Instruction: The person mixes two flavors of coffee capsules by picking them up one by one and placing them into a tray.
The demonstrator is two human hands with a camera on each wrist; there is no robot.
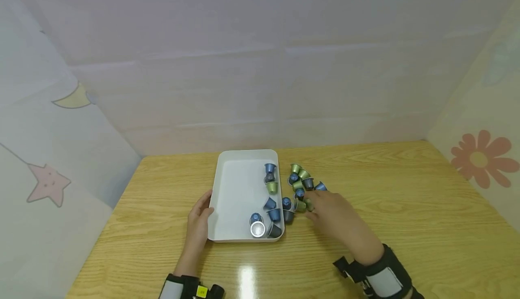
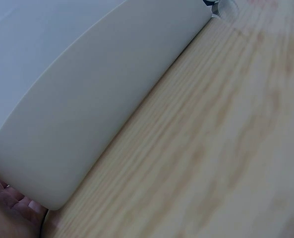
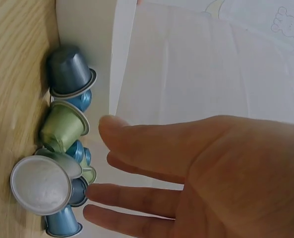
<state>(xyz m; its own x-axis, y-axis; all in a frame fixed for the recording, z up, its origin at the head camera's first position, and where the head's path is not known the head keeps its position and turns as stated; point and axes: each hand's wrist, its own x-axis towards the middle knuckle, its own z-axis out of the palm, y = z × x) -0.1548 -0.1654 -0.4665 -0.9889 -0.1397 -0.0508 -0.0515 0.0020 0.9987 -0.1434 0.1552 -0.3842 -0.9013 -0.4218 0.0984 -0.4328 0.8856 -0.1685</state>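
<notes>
At the left side of the shallow white rectangular tray (image 1: 234, 190), your left hand (image 1: 197, 223) grips its edge, thumb over the rim. Along the tray's right side, inside it, lie small cup-shaped blue, green and dark metallic capsules (image 1: 274, 214), one showing its round silver lid (image 1: 257, 229) near the front edge. Just right of the tray, a cluster of similar loose capsules (image 1: 300, 205) sits on the yellowish wood-grain table (image 1: 406, 199), and your right hand (image 1: 331, 211) reaches over it, fingers extended and spread, though I cannot tell whether they touch.

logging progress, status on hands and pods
Left hand grips tray. Right hand at loose pods, holding none. Other pods inside tray. Nothing visibly blocking.
</notes>
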